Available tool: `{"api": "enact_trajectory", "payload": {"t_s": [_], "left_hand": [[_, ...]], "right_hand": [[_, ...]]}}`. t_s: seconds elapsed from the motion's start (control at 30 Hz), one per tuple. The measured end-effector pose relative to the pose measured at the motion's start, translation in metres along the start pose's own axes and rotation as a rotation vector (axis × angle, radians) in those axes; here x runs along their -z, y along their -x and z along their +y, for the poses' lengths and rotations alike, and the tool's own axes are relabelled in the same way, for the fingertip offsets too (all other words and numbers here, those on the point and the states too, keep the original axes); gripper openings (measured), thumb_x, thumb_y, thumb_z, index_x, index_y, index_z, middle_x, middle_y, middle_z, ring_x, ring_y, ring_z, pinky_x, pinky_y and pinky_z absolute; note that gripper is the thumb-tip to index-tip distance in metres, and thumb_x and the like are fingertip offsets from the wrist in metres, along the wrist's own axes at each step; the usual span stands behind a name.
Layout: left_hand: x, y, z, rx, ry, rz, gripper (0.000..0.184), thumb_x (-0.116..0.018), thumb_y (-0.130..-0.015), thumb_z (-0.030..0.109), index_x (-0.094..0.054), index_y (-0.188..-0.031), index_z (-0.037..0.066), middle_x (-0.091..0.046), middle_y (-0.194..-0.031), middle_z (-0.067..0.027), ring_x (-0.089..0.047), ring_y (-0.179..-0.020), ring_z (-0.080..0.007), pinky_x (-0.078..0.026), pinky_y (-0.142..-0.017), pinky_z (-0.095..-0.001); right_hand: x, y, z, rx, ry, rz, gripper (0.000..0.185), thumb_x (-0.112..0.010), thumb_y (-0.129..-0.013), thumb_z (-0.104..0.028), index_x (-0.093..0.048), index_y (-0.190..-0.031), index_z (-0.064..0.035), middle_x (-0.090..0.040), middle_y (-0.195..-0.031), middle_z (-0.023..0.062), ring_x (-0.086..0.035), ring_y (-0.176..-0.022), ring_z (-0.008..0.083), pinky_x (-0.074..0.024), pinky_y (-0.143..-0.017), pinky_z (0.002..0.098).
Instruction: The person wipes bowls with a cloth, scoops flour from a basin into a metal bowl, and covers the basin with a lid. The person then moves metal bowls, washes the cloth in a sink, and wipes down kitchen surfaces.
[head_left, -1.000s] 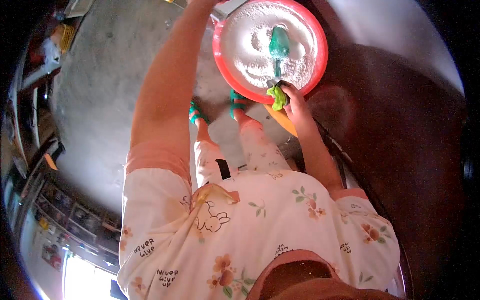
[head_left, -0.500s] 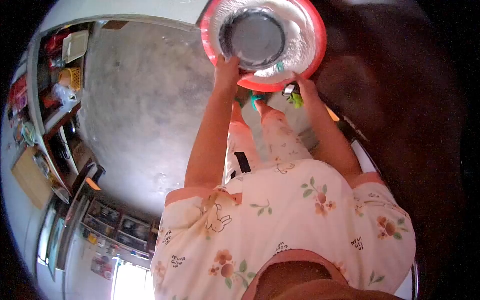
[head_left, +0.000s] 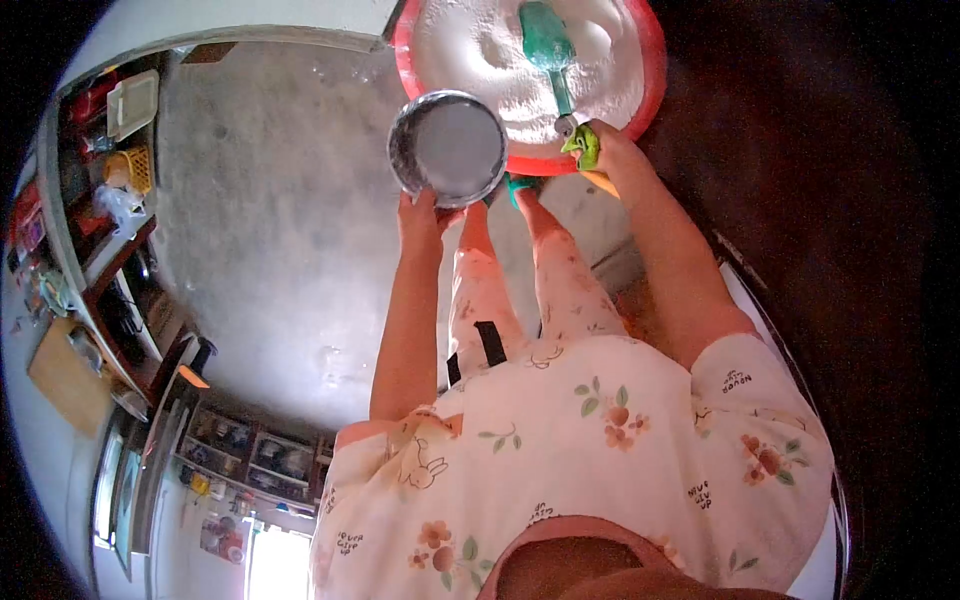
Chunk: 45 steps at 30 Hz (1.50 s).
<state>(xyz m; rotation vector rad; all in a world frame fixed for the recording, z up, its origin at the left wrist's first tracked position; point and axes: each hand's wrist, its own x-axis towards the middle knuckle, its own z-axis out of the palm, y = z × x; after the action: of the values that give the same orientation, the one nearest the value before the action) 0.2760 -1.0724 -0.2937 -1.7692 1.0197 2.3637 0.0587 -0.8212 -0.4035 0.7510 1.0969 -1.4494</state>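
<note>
reaches toward a big red basin (head_left: 652,75) of white powder (head_left: 490,45); holds a round grey pan (head_left: 452,150) in the left hand (head_left: 425,222), beside the basin's near rim; grips a green scoop (head_left: 546,38) at the handle end with the right hand (head_left: 612,150), blade on the powder, near a bright green item (head_left: 583,148).

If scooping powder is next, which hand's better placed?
Right, I'd say: the right hand grips the green scoop, its head at the white powder in the red basin. The left hand is occupied with the round pan.
</note>
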Motion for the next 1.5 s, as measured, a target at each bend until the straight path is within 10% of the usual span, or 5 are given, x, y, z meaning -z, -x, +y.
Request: {"api": "enact_trajectory", "payload": {"t_s": [0.13,0.33,0.47,0.7,1.5], "left_hand": [[0.017,0.023,0.003,-0.009,-0.07,0.001,0.038,-0.048,-0.088,0.012,-0.039,-0.125,0.007,-0.059,-0.099,-0.0141,-0.064,-0.072,-0.0234,-0.055,-0.056,-0.0302],[0.045,0.016,-0.009,-0.032,-0.007,0.04,0.037,-0.047,-0.087,0.009,-0.038,-0.123,0.006,-0.06,-0.093,-0.0145,-0.064,-0.064,-0.0228,-0.055,-0.053,-0.0305],[0.055,0.024,-0.01,-0.022,0.016,0.066,0.036,-0.048,-0.087,0.01,-0.039,-0.121,0.006,-0.06,-0.094,-0.0139,-0.064,-0.065,-0.0225,-0.055,-0.053,-0.0305],[0.068,0.024,-0.031,0.033,-0.016,0.136,0.036,-0.055,-0.087,0.018,-0.043,-0.12,0.007,-0.06,-0.098,-0.0115,-0.063,-0.07,-0.0213,-0.055,-0.055,-0.0321],[0.089,0.035,-0.057,-0.001,0.059,0.118,0.033,-0.053,-0.086,0.015,-0.045,-0.118,0.007,-0.062,-0.092,-0.011,-0.063,-0.064,-0.02,-0.056,-0.055,-0.0292]], "right_hand": [[-0.044,0.018,-0.038,-0.093,0.196,0.241,0.025,-0.056,-0.088,-0.032,-0.064,-0.081,-0.0094,-0.059,-0.06,0.003,-0.053,-0.049,0.0159,-0.0388,-0.039,0.028],[-0.043,0.014,-0.087,0.02,0.152,-0.112,0.021,-0.048,-0.091,-0.02,-0.063,-0.089,-0.0061,-0.061,-0.071,0.0066,-0.056,-0.053,0.0189,-0.0485,-0.046,0.0317],[-0.041,0.095,-0.055,0.121,0.069,0.263,0.024,-0.052,-0.086,-0.022,-0.062,-0.097,-0.0035,-0.062,-0.073,0.0085,-0.058,-0.056,0.0202,-0.0503,-0.047,0.0317],[0.023,0.124,0.014,-0.09,0.528,0.052,0.024,-0.055,-0.086,-0.024,-0.064,-0.095,-0.0041,-0.061,-0.073,0.0048,-0.057,-0.057,0.0175,-0.0482,-0.052,0.0289],[-0.056,0.077,-0.061,0.103,0.197,0.233,0.019,-0.046,-0.09,-0.019,-0.058,-0.091,-0.0047,-0.059,-0.073,0.0096,-0.057,-0.055,0.02,-0.048,-0.045,0.032]]}}
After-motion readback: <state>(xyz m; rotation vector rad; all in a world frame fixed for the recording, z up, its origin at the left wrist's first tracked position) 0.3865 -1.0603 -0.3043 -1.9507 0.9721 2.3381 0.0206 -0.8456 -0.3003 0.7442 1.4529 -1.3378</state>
